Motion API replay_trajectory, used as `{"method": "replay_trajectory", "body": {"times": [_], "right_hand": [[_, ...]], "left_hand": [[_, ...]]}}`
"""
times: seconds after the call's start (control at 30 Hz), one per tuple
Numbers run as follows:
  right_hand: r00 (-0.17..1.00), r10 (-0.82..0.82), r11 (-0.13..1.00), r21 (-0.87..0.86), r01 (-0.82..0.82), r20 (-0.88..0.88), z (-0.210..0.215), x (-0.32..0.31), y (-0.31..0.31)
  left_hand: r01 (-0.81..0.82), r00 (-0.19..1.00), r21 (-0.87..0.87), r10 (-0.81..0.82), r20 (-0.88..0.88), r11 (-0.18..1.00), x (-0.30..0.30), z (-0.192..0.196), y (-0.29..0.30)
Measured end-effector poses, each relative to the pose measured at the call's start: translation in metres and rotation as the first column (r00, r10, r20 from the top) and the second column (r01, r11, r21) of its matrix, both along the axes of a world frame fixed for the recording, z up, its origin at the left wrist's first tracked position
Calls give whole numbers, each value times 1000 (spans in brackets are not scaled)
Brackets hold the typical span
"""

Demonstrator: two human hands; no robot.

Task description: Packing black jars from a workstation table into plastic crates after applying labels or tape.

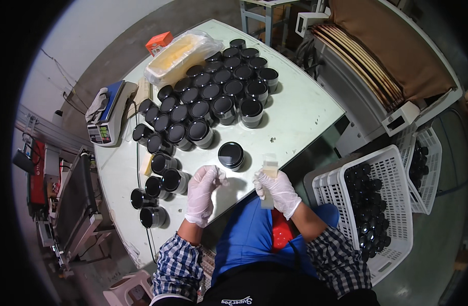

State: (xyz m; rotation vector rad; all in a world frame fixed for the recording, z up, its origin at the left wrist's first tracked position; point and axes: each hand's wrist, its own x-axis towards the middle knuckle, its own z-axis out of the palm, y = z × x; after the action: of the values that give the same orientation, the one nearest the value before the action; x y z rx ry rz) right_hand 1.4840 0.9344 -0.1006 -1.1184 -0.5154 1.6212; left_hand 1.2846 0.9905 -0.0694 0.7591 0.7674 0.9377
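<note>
My right hand [279, 192], in a white glove, closes round a pale, translucent strip [270, 164] that sticks out above and below the fingers. My left hand [201, 193], gloved too, is held over the table edge with its fingers pinched together. A faint clear bit may lie at its fingertips, too small to make out. Just beyond and between both hands stands a single jar [231, 155] with a glossy black lid, touched by neither. Left of my left hand is another black-lidded jar [174, 181] beside several of the same kind.
Several rows of black-lidded jars [210, 92] fill the table's far part. Behind them sit a bag-lined tub [180, 56] and an orange box [159, 43]. A scale [111, 115] stands left. White crates [401, 204] with black lids stand right, near a machine [392, 51].
</note>
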Motion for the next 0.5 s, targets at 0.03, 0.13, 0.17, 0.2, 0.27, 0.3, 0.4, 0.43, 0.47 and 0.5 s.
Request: {"method": "replay_trajectory", "body": {"times": [0.03, 0.13, 0.17, 0.2, 0.27, 0.3, 0.4, 0.43, 0.47, 0.5], "right_hand": [[999, -31, 999, -16, 30, -40, -3, 3, -2], [994, -75, 997, -12, 75, -81, -9, 8, -9], [995, -77, 997, -9, 76, -66, -9, 10, -12], [996, -80, 997, -7, 80, -49, -7, 14, -15], [994, -98, 995, -14, 98, -48, -4, 21, -19], [990, -130, 991, -29, 129, -52, -3, 25, -22], [983, -168, 986, -24, 167, -67, -8, 36, -29], [983, -173, 984, -43, 170, -62, -6, 39, -30], [983, -177, 983, -63, 174, -57, -5, 40, -32], [981, -187, 981, -67, 184, -53, -7, 42, -34]], "left_hand": [[-52, 957, 189, 103, -271, 981, 1, -3, 5], [6, 805, 369, 215, -553, 930, -2, -3, 16], [176, 720, 605, 317, -617, 777, -4, -5, 22], [364, 640, 751, 438, -631, 550, -3, -5, 26], [378, 576, 700, 438, -690, 607, 1, -3, 18], [456, 518, 696, 471, -714, 554, 4, -1, 17], [600, 423, 666, 531, -734, 443, 6, 2, 18], [631, 405, 657, 548, -732, 411, 6, 3, 19], [662, 387, 647, 566, -728, 379, 7, 5, 20], [667, 387, 644, 564, -730, 376, 9, 7, 22]]}}
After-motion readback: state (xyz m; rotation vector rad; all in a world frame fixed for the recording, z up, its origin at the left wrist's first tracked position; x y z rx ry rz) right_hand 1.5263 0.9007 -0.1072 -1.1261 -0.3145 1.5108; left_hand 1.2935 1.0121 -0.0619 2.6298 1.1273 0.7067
